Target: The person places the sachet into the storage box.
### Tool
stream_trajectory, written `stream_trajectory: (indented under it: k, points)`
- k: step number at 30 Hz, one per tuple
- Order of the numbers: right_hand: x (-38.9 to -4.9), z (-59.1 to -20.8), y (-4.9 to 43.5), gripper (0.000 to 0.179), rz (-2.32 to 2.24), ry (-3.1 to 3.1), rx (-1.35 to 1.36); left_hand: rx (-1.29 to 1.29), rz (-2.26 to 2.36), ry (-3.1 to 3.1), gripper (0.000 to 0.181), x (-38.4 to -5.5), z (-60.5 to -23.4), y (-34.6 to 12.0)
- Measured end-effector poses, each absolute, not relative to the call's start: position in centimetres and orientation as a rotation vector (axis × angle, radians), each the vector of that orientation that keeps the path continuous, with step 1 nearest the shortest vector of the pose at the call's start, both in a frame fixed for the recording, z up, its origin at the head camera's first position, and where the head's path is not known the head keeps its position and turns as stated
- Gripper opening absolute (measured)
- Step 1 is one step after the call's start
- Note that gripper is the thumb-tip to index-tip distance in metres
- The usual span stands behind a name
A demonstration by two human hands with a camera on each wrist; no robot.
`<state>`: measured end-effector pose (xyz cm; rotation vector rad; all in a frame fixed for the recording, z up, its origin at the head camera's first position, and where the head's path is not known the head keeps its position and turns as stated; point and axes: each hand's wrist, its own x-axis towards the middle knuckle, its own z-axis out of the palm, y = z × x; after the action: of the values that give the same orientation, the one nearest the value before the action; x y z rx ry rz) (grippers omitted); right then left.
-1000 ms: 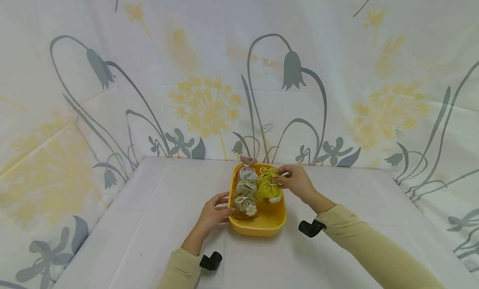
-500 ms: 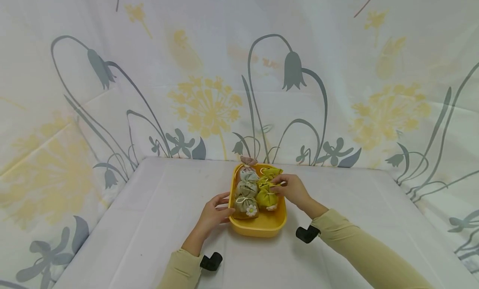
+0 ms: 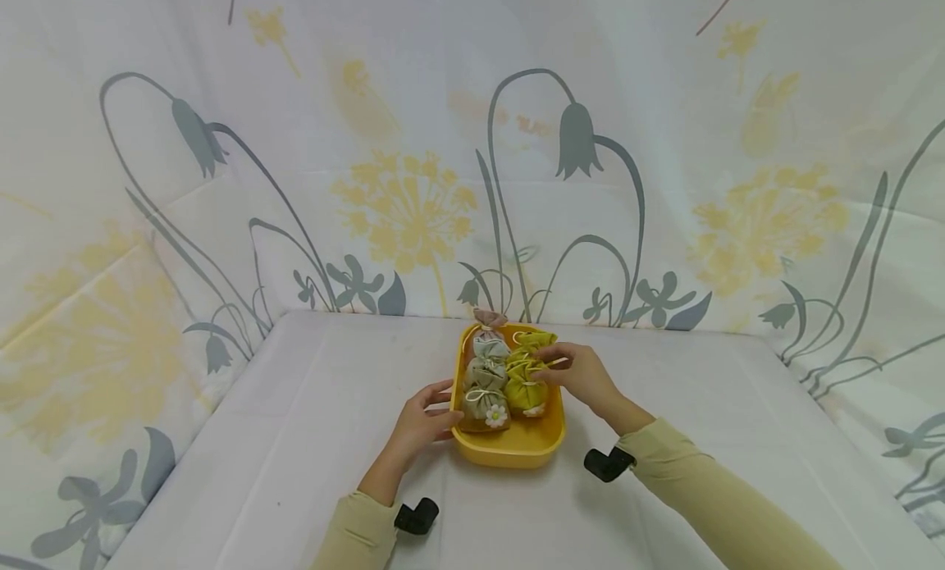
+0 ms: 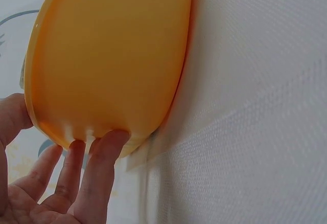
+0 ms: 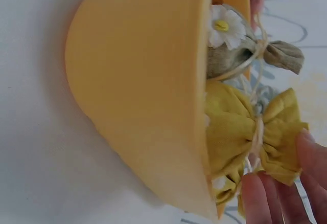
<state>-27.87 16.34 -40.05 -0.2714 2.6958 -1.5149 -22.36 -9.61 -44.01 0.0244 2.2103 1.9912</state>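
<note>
In the head view a yellow plastic basin (image 3: pixel 509 457) stands on the table with small drawstring pouches in two rows. My left hand (image 3: pixel 422 418) is at its left side, thumb at the rim and fairly straight fingers (image 4: pixel 99 170) against the outer wall. On the right lie yellow-green pouches; the nearest yellow-green pouch (image 5: pixel 230 124) has a cord-tied neck and a ruffled top. Around that top, my right hand (image 3: pixel 579 373) has its thumb and fingers spread apart, touching or very near the cloth. The lower part of the pouch is hidden by the basin wall.
Along the basin's left side sit several pouches: a pink pouch (image 3: pixel 490 320) at the back, a pale blue pouch (image 3: pixel 489 346), and a grey-green pouch (image 3: pixel 480 406) with a white flower in front. A white cloth covers the table (image 3: pixel 317 414); a floral curtain (image 3: pixel 413 102) hangs behind.
The right hand has lowered the front yellow-green pouch toward the near end of the basin, and its fingers have since spread away from the cord. The left hand stays in place.
</note>
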Motion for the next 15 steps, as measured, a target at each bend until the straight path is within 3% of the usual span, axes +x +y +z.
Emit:
stream_trajectory:
  k: [3, 7, 15]
  points:
    - [-27.6, -39.9, 16.9, 0.039, -1.558, 2.690, -0.243, 0.032, 1.990, 2.210, 0.056, -22.1, -43.5, -9.6]
    - [-27.1, -40.4, 17.7, 0.045, -1.646, 2.647, -0.169, 0.018, 2.002, 2.206, 0.058, -23.3, -45.5, -9.9]
    - [-26.3, -42.1, 18.8, 0.041, -1.807, 2.575, -0.020, 0.022, 2.013, 2.235, 0.049, -23.2, -46.4, -10.5]
